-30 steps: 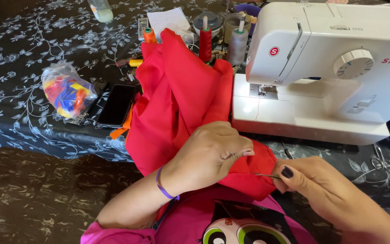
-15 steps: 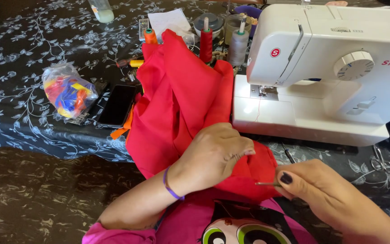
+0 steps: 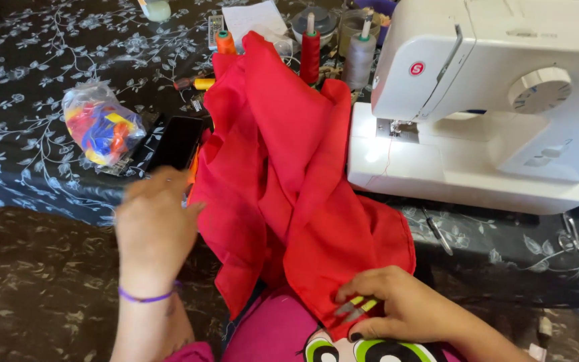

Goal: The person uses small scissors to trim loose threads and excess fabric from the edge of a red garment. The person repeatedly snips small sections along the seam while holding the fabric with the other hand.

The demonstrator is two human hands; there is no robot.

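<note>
pinching red cloth [image 3: 303, 201] in right grip [image 3: 387, 312]; left grip [image 3: 152, 228] spread near clear bag [image 3: 98, 124]

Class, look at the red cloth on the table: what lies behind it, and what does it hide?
Behind the red cloth stand an orange thread spool, a red spool and a grey spool, with white paper beyond. The spool bases and the table beneath the cloth are covered.

red fabric [image 3: 289, 181], white sewing machine [image 3: 477, 100], dark floral tablecloth [image 3: 28, 80]
</note>
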